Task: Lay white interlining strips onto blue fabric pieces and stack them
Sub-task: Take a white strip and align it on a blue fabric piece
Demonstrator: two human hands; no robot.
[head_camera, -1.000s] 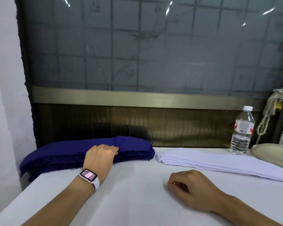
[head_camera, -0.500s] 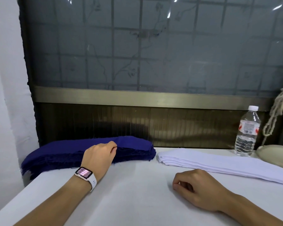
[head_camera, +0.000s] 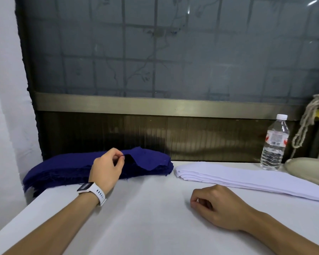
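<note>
Left rear of the white-covered table (head_camera: 145, 214): pile of dark blue fabric pieces (head_camera: 63, 170). Left hand (head_camera: 106, 169) pinches the edge of the top blue fabric piece (head_camera: 149, 159), which is raised off the pile. Right hand (head_camera: 217, 205) rests on the table, loosely curled, holding nothing. Behind it: stacked white interlining strips (head_camera: 247, 178), then a clear plastic water bottle (head_camera: 273, 144).

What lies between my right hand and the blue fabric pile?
Only bare white tabletop, in the head view, separates the right hand from the blue fabric pile, whose top piece the left hand pinches.
</note>
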